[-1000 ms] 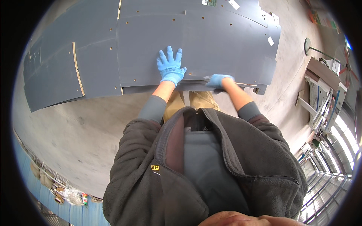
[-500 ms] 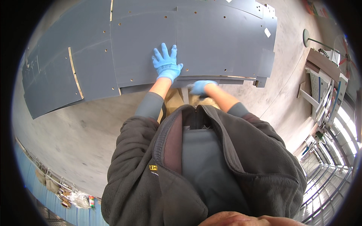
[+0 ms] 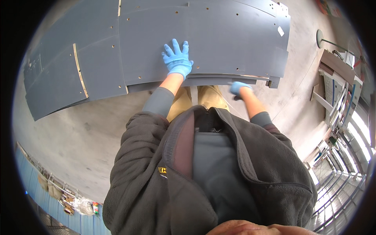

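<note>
A dark grey panel (image 3: pixel 156 31) with small drilled holes spreads across the far side in front of me. My left hand (image 3: pixel 177 60), in a light blue glove, lies flat on it near the front edge, fingers spread. My right hand (image 3: pixel 239 89), also gloved in blue, is held just off that front edge, to the right of my legs. Its fingers look curled, with something dark at its underside; blur keeps me from making out what it is. Below the panel's front edge another grey board (image 3: pixel 219 82) sticks out.
More grey panels (image 3: pixel 51 82) extend to the left, one with a bare wood-coloured edge. A white label (image 3: pixel 280 31) sits on the panel's right part. On the right are a round-based stand (image 3: pixel 319 38) and stacked boards (image 3: pixel 333 92). Concrete floor (image 3: pixel 98 133) surrounds me.
My right hand has moved right, away from in front of my legs. My left hand stays on the panel. The thin line beside it has shrunk to a short mark at the top.
</note>
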`<state>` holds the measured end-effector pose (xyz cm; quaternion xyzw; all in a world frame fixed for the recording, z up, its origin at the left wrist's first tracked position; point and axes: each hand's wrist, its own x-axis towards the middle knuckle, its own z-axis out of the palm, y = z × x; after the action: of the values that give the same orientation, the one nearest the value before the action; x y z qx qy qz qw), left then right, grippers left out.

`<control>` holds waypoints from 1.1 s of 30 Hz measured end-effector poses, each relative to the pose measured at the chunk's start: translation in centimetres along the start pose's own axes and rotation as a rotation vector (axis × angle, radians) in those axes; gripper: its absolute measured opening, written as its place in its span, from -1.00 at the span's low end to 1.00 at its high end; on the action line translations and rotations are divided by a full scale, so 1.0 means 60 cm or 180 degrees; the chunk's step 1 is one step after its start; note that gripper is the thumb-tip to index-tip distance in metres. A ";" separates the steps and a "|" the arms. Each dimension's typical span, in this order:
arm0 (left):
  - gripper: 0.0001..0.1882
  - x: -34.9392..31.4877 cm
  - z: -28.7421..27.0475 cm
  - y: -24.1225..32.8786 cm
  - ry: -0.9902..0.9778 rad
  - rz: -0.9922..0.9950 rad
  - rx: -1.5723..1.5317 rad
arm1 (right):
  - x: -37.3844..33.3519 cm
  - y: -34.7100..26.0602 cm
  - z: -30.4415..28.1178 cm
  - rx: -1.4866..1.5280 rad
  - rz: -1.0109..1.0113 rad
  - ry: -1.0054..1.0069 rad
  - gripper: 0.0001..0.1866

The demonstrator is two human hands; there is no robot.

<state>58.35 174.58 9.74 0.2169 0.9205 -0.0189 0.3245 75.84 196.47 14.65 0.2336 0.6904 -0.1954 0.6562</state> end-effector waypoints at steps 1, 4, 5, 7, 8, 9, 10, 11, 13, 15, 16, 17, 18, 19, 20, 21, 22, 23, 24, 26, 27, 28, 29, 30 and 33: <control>0.03 0.001 -0.003 0.002 -0.0010 -0.0028 0.0002 | -0.004 -0.071 0.003 -0.0034 -0.0466 -0.0007 -0.56; 0.03 0.006 -0.007 0.009 -0.0100 -0.0083 0.0009 | -0.010 -0.300 0.027 -0.0282 -0.1504 -0.0403 -0.54; 0.02 0.011 -0.008 0.012 -0.0120 -0.0082 0.0064 | -0.013 -0.353 0.039 -0.1108 -0.1884 -0.0590 -0.53; 0.03 0.021 -0.007 0.019 -0.0208 -0.0060 0.0331 | -0.014 -0.395 0.055 -0.1500 -0.2328 -0.0633 -0.51; 0.03 0.026 -0.005 0.021 -0.0274 -0.0056 0.0461 | -0.014 -0.380 0.054 -0.1119 -0.2187 -0.0495 -0.51; -0.12 0.029 -0.004 0.027 -0.0281 -0.0092 0.0499 | -0.014 -0.345 0.048 -0.0687 -0.2235 -0.0430 -0.51; -0.13 0.033 -0.002 0.027 -0.0194 -0.0107 0.0548 | -0.009 -0.298 0.029 -0.0821 -0.1708 -0.0316 -0.49; -0.14 0.032 0.000 0.029 -0.0197 -0.0103 0.0571 | -0.001 -0.231 -0.006 -0.0835 -0.1507 -0.0242 -0.46; -0.18 0.027 0.004 0.027 -0.0105 -0.0098 0.0401 | 0.007 -0.082 -0.089 -0.0156 -0.1111 0.0222 -0.59; -0.16 0.015 0.006 0.023 0.0012 -0.0183 0.0195 | 0.012 0.044 -0.194 0.2298 0.0499 0.1076 -0.63; -0.09 0.009 0.006 0.022 0.0011 -0.0220 0.0104 | 0.018 0.077 -0.250 0.2357 0.0618 0.1460 -0.65; -0.02 0.008 0.006 0.022 0.0083 -0.0263 -0.0025 | 0.029 0.084 -0.299 0.2711 0.0735 0.1832 -0.66; 0.06 0.005 0.007 0.022 0.0014 -0.0277 -0.0180 | 0.032 0.074 -0.342 0.3103 0.0917 0.2130 -0.68; 0.13 0.003 0.009 0.022 -0.0029 -0.0310 -0.0279 | 0.034 0.041 -0.377 0.2470 0.0535 0.2056 -0.70; 0.14 0.004 0.012 0.023 -0.0144 -0.0312 -0.0477 | 0.031 -0.010 -0.401 0.1875 0.0325 0.1901 -0.72; 0.14 0.005 0.017 0.024 -0.0228 -0.0330 -0.0617 | 0.032 -0.086 -0.400 0.1030 0.0046 0.1703 -0.76; 0.15 0.009 0.021 0.023 -0.0125 -0.0364 -0.0715 | 0.025 -0.167 -0.395 -0.0208 -0.0381 0.1402 -0.78; 0.26 0.009 0.027 0.022 -0.0033 -0.0344 -0.0699 | 0.020 -0.262 -0.366 -0.0248 -0.0519 0.1031 -0.77; 0.18 0.010 0.033 0.019 -0.0082 -0.0323 -0.1139 | 0.003 -0.338 -0.322 -0.2524 -0.2699 0.1284 -0.68; 0.08 0.007 0.043 0.012 0.0000 -0.0116 -0.0582 | -0.026 -0.483 -0.210 -0.1484 -0.1975 0.0536 -0.45; 0.04 0.010 0.045 0.012 0.0318 0.0071 0.0319 | -0.036 -0.547 -0.166 -0.2042 -0.1730 0.0090 -0.45; -0.04 -0.005 0.052 0.011 0.0477 -0.0046 -0.0187 | -0.043 -0.592 -0.131 -0.2508 -0.1773 -0.0437 -0.45; -0.05 -0.001 0.052 0.009 0.0524 -0.0077 -0.0382 | -0.046 -0.616 -0.105 -0.2366 -0.1609 -0.0597 -0.46; -0.07 -0.004 0.055 0.010 0.0736 -0.0141 -0.0531 | -0.044 -0.634 -0.094 -0.2141 -0.1660 -0.0831 -0.48; -0.20 0.005 0.061 0.016 0.0812 -0.0304 -0.1102 | -0.024 -0.641 -0.179 -0.1810 -0.1197 -0.0333 -0.52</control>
<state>60.67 174.95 6.78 0.1147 0.9528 0.1518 0.2366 44.86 171.26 15.35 -0.1004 0.7136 -0.1244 0.6821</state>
